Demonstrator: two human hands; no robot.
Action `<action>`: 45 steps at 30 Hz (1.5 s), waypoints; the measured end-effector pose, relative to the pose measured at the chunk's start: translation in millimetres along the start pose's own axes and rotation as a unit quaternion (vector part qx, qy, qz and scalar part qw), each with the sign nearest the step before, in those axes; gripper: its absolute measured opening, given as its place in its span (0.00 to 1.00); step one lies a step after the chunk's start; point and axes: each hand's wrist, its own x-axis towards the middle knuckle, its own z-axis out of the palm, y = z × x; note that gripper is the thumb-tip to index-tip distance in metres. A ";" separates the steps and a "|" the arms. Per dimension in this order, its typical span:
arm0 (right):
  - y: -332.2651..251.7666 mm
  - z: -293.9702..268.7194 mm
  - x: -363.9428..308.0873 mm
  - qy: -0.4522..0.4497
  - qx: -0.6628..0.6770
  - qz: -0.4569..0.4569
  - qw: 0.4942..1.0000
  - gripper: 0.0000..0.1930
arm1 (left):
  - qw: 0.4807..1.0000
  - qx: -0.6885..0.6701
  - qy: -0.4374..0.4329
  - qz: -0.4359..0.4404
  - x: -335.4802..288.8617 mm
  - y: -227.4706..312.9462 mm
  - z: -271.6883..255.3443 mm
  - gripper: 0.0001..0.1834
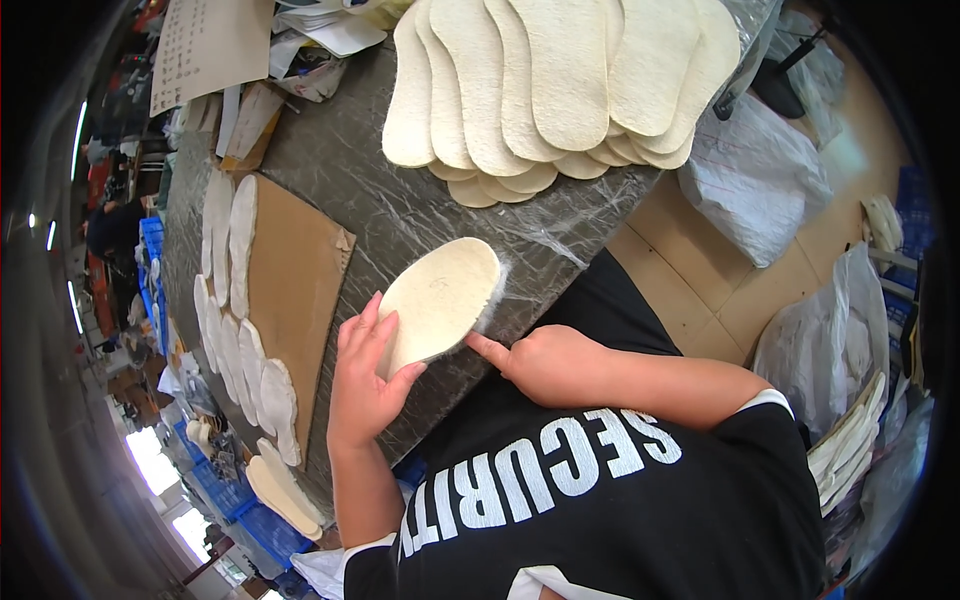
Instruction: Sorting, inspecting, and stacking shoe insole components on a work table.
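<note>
A cream fleecy insole (445, 295) is tilted over the edge of the dark, marble-patterned table (350, 150). My left hand (365, 385) grips its lower left end, fingers over the top and thumb along the near edge. White fuzz shows at the insole's right edge. My right hand (550, 365) is at the near right edge, its index finger stretched to touch the rim. Its other fingers are curled, and whatever they may hold is hidden. Beyond, a large overlapping pile of cream insoles (570, 80) lies on the table.
Left of my hands, several white insoles (240, 360) lie in rows along a brown cardboard sheet (290, 260). Papers (330, 30) clutter the table's far left. White sacks (750, 180) and a clear plastic bag (830, 340) stand on the tiled floor at right. Blue crates (265, 530) are at lower left.
</note>
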 end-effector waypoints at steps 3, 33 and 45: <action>-1.1 -0.5 0.5 0.000 -0.005 0.003 1.000 0.31 | 1.000 -0.004 -0.002 0.000 0.5 -2.7 3.0 0.34; 9.9 -55.2 3.7 0.220 -0.040 -0.022 0.974 0.35 | 0.999 0.033 0.019 -0.010 -0.1 4.2 13.9 0.39; 25.0 -68.4 49.5 0.119 -0.084 -0.103 0.984 0.43 | 0.999 -0.009 0.006 0.030 -3.8 4.2 10.3 0.35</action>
